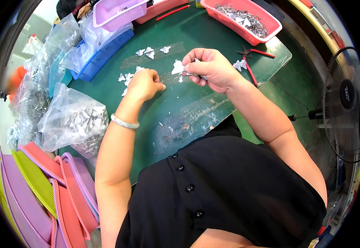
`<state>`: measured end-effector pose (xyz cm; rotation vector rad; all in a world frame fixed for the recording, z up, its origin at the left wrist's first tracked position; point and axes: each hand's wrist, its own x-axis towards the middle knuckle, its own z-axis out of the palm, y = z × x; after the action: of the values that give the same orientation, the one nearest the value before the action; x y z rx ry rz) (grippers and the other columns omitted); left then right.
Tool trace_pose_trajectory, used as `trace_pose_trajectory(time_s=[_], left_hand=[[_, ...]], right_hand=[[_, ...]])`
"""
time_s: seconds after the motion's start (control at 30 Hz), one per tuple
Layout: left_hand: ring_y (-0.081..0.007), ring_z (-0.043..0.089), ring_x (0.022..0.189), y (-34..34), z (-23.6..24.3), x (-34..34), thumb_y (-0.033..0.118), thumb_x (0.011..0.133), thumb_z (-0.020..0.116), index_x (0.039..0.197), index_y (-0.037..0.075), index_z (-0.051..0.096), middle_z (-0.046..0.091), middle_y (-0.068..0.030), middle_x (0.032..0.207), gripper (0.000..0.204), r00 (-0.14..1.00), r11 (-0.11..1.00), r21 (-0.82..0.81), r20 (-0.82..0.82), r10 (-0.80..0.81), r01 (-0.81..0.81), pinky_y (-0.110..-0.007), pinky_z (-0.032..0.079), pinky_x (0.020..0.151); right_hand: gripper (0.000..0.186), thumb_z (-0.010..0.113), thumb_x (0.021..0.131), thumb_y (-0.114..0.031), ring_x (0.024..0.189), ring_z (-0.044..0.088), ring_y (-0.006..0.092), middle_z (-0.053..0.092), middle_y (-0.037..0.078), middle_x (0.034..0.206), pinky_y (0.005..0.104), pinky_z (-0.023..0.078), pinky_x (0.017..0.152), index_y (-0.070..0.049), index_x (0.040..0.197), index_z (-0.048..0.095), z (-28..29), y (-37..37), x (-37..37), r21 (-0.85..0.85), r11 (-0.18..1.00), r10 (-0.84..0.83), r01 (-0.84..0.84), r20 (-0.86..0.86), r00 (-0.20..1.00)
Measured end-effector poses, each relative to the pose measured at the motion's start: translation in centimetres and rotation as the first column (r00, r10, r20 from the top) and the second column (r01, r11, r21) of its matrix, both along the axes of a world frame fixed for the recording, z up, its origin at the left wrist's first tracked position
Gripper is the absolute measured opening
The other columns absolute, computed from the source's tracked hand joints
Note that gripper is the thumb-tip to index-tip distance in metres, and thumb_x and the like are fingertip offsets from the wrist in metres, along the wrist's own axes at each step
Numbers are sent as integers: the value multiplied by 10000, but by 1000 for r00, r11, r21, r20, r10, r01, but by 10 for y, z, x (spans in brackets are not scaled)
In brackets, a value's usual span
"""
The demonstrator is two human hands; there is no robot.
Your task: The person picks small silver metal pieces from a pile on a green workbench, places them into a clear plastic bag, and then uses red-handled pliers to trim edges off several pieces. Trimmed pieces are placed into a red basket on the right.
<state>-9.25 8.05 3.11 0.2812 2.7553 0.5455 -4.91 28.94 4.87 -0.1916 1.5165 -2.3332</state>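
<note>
My right hand (209,70) is closed on small pale metal pieces (177,66); the one at its fingertips sticks out to the left. Over a group of similar pieces (121,77) at mid-left on the green table (180,111) is my left hand (144,84), fingers curled; whether they hold anything is hidden. More pieces (148,52) lie on a clear strip farther back. Red-handled pliers (252,70) and a joined silvery piece (240,65) lie beyond my right hand to the right.
Plastic baskets (118,12) line the back, one holding metal parts (250,22). A blue tray (97,58), bags of parts (74,124) and stacked coloured baskets (39,186) crowd the left. A standing fan (341,103) is at right. Part of another person (72,8) shows at top left.
</note>
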Motion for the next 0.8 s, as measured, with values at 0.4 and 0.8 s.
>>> trace_pose_trajectory(time_s=[0.4, 0.8], left_hand=[[-77, 448, 522, -29, -17, 64, 202, 845, 592, 843, 107, 535, 563, -34, 730, 111, 747, -160, 754, 553, -369, -637, -171, 305, 397], [-140, 448, 584, -63, 1, 138, 195, 828, 532, 833, 47, 550, 525, -88, 797, 149, 731, -564, 497, 598, -328, -660, -199, 345, 390]], right_hand=[[135, 614, 743, -25, 512, 504, 62, 549, 28, 684, 171, 347, 399, -7, 852, 536, 7, -24, 16, 71, 997, 0, 4, -58, 998], [143, 557, 749, -36, 486, 456, 57, 499, 4, 621, 182, 329, 396, -11, 885, 522, 63, -99, 1, 279, 951, 216, -135, -282, 935]])
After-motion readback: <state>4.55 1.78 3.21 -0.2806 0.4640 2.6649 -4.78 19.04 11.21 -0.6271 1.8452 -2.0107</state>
